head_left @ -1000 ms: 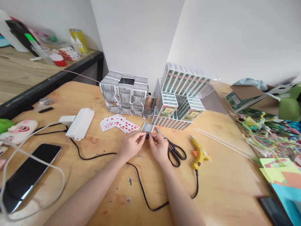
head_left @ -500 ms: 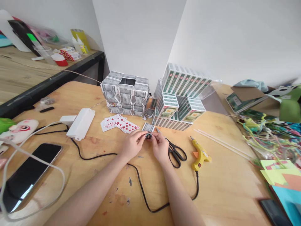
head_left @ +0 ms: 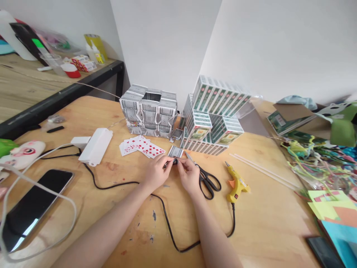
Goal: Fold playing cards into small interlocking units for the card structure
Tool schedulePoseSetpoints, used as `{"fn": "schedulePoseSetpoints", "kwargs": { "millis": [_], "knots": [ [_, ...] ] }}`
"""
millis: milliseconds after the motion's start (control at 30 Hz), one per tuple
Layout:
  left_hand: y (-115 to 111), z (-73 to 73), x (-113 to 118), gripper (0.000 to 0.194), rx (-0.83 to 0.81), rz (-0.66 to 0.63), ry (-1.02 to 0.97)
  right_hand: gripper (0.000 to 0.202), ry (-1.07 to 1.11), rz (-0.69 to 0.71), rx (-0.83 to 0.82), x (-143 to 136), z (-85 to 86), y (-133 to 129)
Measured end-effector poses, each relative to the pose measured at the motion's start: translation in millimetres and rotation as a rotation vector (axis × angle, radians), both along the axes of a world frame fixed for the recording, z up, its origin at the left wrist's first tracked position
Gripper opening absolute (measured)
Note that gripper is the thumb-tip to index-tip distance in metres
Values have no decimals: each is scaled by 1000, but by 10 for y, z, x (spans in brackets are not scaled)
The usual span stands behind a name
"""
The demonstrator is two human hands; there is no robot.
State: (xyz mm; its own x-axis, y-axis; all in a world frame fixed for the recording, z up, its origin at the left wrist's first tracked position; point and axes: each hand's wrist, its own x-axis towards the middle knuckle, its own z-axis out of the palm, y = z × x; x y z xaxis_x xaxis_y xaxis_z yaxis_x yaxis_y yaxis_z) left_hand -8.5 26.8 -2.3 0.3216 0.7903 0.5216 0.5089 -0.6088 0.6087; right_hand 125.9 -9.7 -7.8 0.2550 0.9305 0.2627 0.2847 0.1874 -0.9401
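My left hand and my right hand meet over the middle of the table, fingertips pinched around a small dark object. Its kind is too small to make out and the fingers partly cover it. Just beyond the fingertips lies a face-down playing card. Black-handled scissors rest beside my right hand, blades pointing away. Fanned face-up diamond cards lie ahead of my left hand. Behind them stands a structure built of folded playing cards with a square opening on top.
Stacked card boxes stand at the back right. A yellow glue gun lies to the right, its black cord running under my forearms. Clear glue sticks lie beyond. Left are a white power strip and a phone.
The small dark object has turned slightly between my fingertips, and my right fingers have shifted a little. Everything else keeps its place.
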Motion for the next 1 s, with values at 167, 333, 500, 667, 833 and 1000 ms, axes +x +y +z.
{"fn": "schedulePoseSetpoints", "kwargs": {
  "millis": [167,333,500,667,833,1000],
  "knots": [
    [16,-16,-4,17,-43,-15,-13,19,41,50,-35,15,-5,5],
    [18,10,-9,12,-81,-28,-55,17,-3,44,-5,10,-2,-2],
    [7,29,-12,14,-133,-43,-61,14,-138,16,57,-3,46,-18],
    [25,0,1,12,-147,6,-106,15,-171,-27,48,-17,22,-27],
    [56,-68,-9,13,-186,83,-196,15,-132,-121,51,0,-42,-7],
    [22,-81,-9,17,-152,31,-152,21,-257,-96,98,15,5,10]
  ]
}}
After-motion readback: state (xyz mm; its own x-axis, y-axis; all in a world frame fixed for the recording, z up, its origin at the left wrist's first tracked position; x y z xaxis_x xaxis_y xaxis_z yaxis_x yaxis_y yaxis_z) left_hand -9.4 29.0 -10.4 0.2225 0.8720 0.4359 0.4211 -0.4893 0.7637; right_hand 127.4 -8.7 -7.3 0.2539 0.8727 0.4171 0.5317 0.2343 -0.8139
